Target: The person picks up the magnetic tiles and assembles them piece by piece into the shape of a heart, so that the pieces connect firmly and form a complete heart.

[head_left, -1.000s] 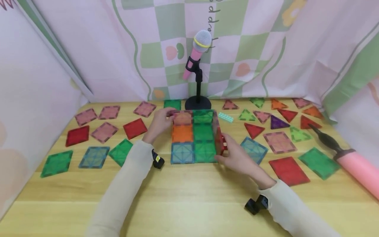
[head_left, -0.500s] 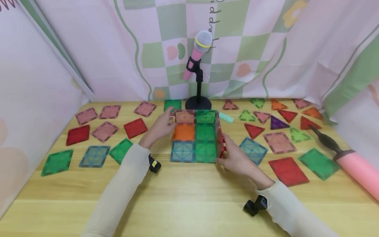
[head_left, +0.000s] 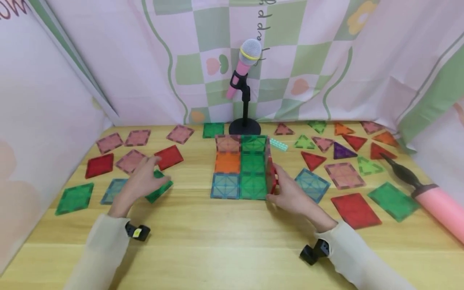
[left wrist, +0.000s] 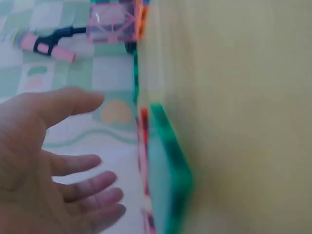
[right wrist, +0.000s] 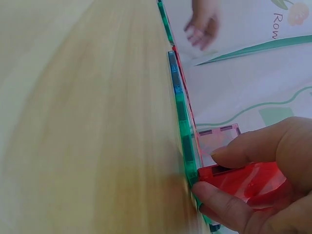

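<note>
My right hand pinches the red tile, thumb on one face and fingers on the other, holding it upright against the right edge of the flat tile grid. That grid is my landmark: blue, orange and green squares lying flat on the table, just in front of the microphone stand. A pink tile stands upright along the same edge, just behind the red one.

My left hand is well left of the grid, fingers spread and relaxed, holding nothing. It hovers over the loose green tile, just beside a blue one. From the head view I can't tell whether the fingertips touch it; the left wrist view shows a gap.

Risks, as I judge them:
- The red tile is only propped by my pinch. If I ease off before the edges catch, it likely tips outward toward the loose blue tile right of the grid.
- Pushing sideways with the right hand could slide the whole grid left, since nothing holds it down now.
- A nudge could knock the upright pink tile over onto the grid.
- The left hand coming down flat may drag the green tile into its neighbours and have them snap together.
- Both wrist views are blurred, so edge alignment is hard to confirm.
</note>
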Tool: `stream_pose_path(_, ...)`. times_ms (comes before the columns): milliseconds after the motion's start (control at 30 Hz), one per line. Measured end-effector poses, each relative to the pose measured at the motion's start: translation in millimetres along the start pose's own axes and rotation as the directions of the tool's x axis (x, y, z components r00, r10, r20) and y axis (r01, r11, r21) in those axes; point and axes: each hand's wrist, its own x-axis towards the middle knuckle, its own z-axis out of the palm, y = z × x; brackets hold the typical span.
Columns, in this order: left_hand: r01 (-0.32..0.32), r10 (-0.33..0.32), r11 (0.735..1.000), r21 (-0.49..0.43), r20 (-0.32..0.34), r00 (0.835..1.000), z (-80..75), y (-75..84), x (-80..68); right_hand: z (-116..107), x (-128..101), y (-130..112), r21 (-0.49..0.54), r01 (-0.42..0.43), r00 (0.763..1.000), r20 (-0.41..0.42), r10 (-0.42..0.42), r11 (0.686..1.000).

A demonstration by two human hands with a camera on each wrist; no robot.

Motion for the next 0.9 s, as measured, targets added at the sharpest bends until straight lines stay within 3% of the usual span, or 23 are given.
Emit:
stream_pose_path(167,0.044,-0.048,0.997,0.064,0.067,0.997,4.1,-12.9,-13.3,-0.9,1.2,0.9,-0.008,-0.007,1.0,-0.006,0.007,1.0)
stream_pose_path(467,0.098,-0.111,0.988,0.116,0.106,0.988,6.8,-16.5,-13.7,2.9,2.6,3.2,-0.004,-0.019,1.0,0.011,0.019,1.0)
stream_pose_path(700,0.079,-0.091,0.989,0.127,0.09,0.992,7.9,-18.1,-12.5,1.5,5.2,7.4,0.007,0.02,1.0,0.008,-0.02,1.0)
stream_pose_path(900,0.062,-0.074,0.99,0.13,0.092,0.993,10.1,-8.1,-9.0,0.4,6.6,9.7,0.017,0.023,1.0,0.015,-0.024,1.0)
